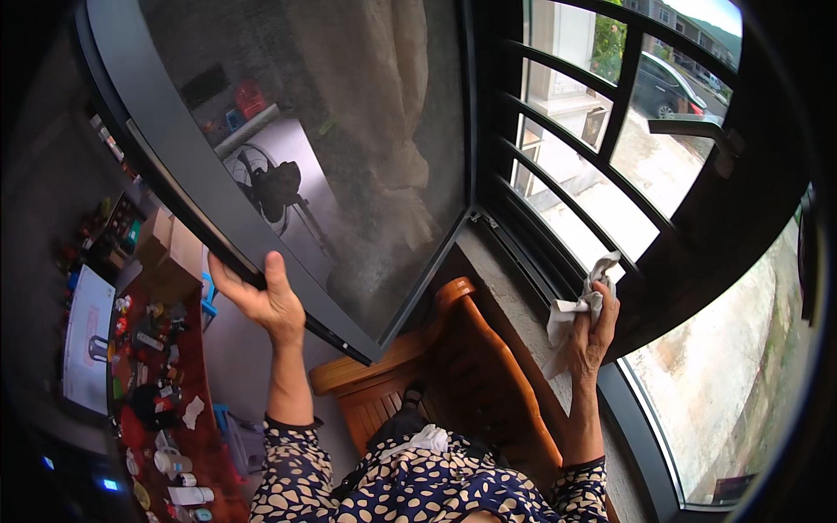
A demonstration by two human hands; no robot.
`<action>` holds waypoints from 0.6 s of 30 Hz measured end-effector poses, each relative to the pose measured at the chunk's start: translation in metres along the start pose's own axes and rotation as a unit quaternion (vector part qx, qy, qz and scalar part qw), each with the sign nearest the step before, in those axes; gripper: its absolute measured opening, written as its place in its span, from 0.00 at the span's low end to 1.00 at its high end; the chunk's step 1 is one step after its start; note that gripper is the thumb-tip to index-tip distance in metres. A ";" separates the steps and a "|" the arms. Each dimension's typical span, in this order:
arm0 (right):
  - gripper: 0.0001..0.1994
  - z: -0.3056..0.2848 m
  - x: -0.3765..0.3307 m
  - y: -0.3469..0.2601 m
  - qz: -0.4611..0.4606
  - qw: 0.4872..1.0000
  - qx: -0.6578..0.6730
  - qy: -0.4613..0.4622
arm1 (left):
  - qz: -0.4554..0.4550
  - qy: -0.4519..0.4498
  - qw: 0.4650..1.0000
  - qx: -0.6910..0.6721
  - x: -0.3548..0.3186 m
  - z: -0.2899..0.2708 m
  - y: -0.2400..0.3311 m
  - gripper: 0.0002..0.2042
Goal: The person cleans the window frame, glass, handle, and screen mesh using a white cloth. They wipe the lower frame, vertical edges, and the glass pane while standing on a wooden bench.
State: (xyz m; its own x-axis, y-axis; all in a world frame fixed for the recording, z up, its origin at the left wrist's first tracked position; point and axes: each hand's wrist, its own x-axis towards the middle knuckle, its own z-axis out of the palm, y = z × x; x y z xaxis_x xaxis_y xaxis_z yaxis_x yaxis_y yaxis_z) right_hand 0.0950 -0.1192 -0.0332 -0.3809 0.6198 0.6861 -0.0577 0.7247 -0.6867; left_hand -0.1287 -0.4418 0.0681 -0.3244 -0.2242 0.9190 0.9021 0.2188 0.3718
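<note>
My left hand (277, 305) grips the edge of an open window sash (166, 96), its thumb on one face and its fingers round the outer side. The sash has a dark grey frame and a hazy, see-through pane; I cannot tell whether that is glass or mesh. A crumpled white cloth (562, 321) is bunched in my right hand (595, 336), beside the lower end of the black window bars (602, 166). Part of the cloth hangs below my fingers. The window track (523, 257) lies just left of that hand.
A wooden bench (488, 366) stands beneath me, with one foot on its seat. A window handle (689, 129) sticks out at the upper right. To the left are a cluttered red-brown table (196, 383), a screen (87, 340) and a cardboard box (170, 248). A fan (275, 187) shows through the pane.
</note>
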 end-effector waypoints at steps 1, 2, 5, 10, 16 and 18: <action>0.24 0.007 -0.003 0.011 0.013 1.000 0.023 -0.007 | -0.009 0.001 1.000 -0.001 0.004 -0.001 -0.021 0.31; 0.24 0.014 -0.006 0.023 0.027 0.999 0.045 -0.014 | -0.019 0.001 1.000 -0.002 0.006 0.002 -0.040 0.30; 0.22 0.033 -0.017 0.028 0.079 0.994 0.074 -0.027 | 0.002 0.015 0.999 0.034 0.020 0.007 -0.081 0.31; 0.22 0.074 -0.026 0.036 0.150 0.980 0.121 -0.045 | 0.002 0.028 0.998 0.047 0.043 0.007 -0.145 0.27; 0.33 0.143 -0.022 0.037 0.141 0.983 0.052 -0.104 | -0.055 0.003 0.998 0.033 0.074 0.001 -0.227 0.30; 0.34 0.165 -0.017 0.029 0.167 0.974 0.076 -0.136 | -0.082 -0.003 0.996 0.032 0.080 0.007 -0.253 0.30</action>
State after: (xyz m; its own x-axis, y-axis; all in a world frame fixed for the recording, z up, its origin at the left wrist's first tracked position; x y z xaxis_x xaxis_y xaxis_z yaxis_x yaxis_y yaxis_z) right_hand -0.0527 -0.1581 -0.1045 -0.6307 0.6955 0.3443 -0.0172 0.4310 -0.9022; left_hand -0.3849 -0.5084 0.0484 -0.4675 -0.2565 0.8459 0.8168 0.2407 0.5244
